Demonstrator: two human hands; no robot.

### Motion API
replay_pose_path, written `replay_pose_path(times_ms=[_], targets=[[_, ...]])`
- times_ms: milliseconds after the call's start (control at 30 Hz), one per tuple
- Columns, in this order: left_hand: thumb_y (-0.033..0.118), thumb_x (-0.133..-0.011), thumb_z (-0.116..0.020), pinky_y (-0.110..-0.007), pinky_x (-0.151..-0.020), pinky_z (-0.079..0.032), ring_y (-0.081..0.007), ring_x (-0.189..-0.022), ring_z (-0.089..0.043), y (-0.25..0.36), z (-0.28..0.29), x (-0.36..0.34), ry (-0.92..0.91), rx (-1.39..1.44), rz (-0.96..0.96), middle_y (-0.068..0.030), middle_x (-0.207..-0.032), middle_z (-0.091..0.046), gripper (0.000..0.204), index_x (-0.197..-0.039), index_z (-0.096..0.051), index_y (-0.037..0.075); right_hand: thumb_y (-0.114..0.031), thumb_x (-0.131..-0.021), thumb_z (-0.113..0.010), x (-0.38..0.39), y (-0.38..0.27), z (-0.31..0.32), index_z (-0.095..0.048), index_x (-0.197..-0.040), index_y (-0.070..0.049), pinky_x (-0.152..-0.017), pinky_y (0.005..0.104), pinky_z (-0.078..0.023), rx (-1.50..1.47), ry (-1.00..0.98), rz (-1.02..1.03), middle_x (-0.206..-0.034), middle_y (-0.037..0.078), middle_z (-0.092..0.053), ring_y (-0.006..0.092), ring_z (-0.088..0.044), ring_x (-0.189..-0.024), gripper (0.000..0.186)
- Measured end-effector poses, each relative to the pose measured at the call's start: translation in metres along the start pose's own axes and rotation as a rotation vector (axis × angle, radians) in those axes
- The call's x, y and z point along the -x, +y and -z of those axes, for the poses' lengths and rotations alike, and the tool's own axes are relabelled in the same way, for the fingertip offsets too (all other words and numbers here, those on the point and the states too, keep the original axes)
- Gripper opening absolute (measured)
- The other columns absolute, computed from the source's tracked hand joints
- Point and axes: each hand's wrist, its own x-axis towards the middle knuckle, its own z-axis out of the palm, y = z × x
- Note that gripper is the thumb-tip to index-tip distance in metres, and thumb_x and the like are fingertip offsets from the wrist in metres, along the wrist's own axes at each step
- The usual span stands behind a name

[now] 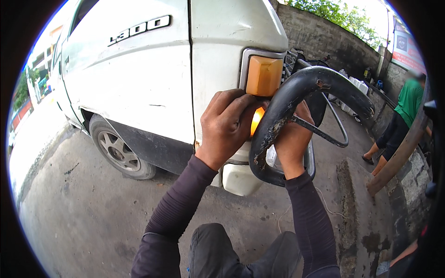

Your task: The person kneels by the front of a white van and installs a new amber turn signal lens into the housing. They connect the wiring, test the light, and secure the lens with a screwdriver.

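An amber turn signal lens sits at the front corner of a white van, in a grey surround. Just below it a bright orange glow shows between my hands. My left hand is closed, its fingers bent against the lens's lower edge and its thumb side near the glow. A black tubular bumper guard with chipped coating curves in front of the light. My right hand reaches up behind this guard, close to the lamp; the tubing hides most of its fingers, and what they touch cannot be seen.
A white bumper end juts out below my hands. The van's front wheel stands at left. A thin wire lies on the concrete. At right are a leaning pole, a person in a green shirt and a block wall.
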Motion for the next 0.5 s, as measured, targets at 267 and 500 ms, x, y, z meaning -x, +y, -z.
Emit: replay_pose_path(times_ms=[267, 500], targets=[[-0.006, -0.078, -0.083, -0.034, -0.074, -0.061, -0.0246, -0.086, -0.074, -0.0008, -0.003, 0.0019, 0.025, -0.012, -0.084, -0.0129, -0.102, -0.073, 0.032, -0.109, -0.077, 0.001, 0.003, -0.08, -0.075, 0.0015, -0.0047, -0.0009, -0.068, -0.099, -0.002, -0.078, 0.0405, -0.051, -0.048, 0.001, -0.109, -0.091, 0.011, -0.067, 0.0315, -0.066, -0.088, 0.021], [-0.003, -0.079, -0.085, -0.033, -0.073, -0.06, -0.0228, -0.085, -0.074, 0.0025, -0.0021, 0.0066, 0.032, 0.059, 0.096, -0.0119, -0.102, -0.073, 0.027, -0.105, -0.078, 0.001, 0.004, -0.079, -0.075, 0.0001, -0.0011, -0.001, -0.07, -0.098, -0.002, -0.079, 0.0399, -0.051, 0.001, -0.02, -0.017, -0.093, 0.01, -0.069, 0.0315, -0.065, -0.09, 0.021]])
